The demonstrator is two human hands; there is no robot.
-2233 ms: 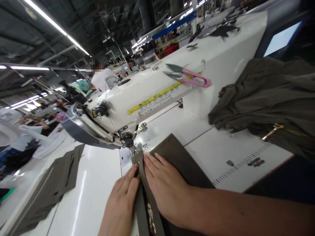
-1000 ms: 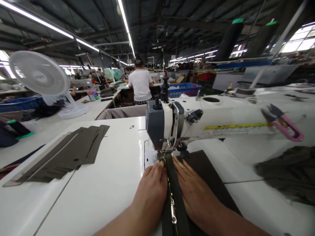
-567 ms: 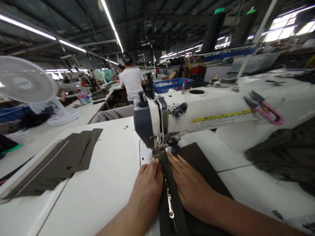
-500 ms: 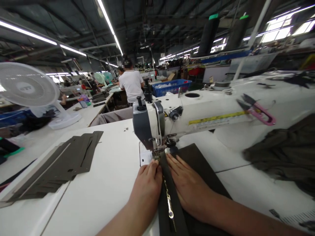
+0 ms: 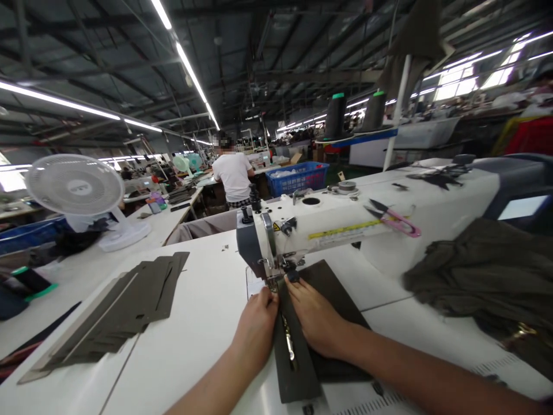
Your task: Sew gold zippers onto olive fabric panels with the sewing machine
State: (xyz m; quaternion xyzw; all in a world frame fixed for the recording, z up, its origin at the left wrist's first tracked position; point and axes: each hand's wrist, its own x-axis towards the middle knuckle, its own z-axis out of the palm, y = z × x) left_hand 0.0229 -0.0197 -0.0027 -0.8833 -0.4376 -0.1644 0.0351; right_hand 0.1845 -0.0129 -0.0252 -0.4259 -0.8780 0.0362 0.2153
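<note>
A white sewing machine [image 5: 328, 222] stands on the white table [image 5: 203, 323]. Under its presser foot lies a dark olive fabric piece [image 5: 322, 288] with a zipper strip [image 5: 288, 346] running toward me. My left hand [image 5: 256, 325] lies flat on the left side of the zipper, fingers stretched toward the needle. My right hand [image 5: 315, 317] presses flat on the fabric to the right of the zipper, fingertips close to the presser foot. Neither hand grips anything.
Pink thread snips [image 5: 395, 218] rest on the machine arm. A stack of cut olive pieces [image 5: 125, 305] lies at left, a bundle of olive garments [image 5: 484, 276] at right. A white fan [image 5: 80, 190] stands on the neighbouring table. A person in a white shirt [image 5: 233, 173] works beyond.
The view has pulled back and risen, showing more of the zipper strip's near end. Both hands stay flat beside the zipper at the presser foot.
</note>
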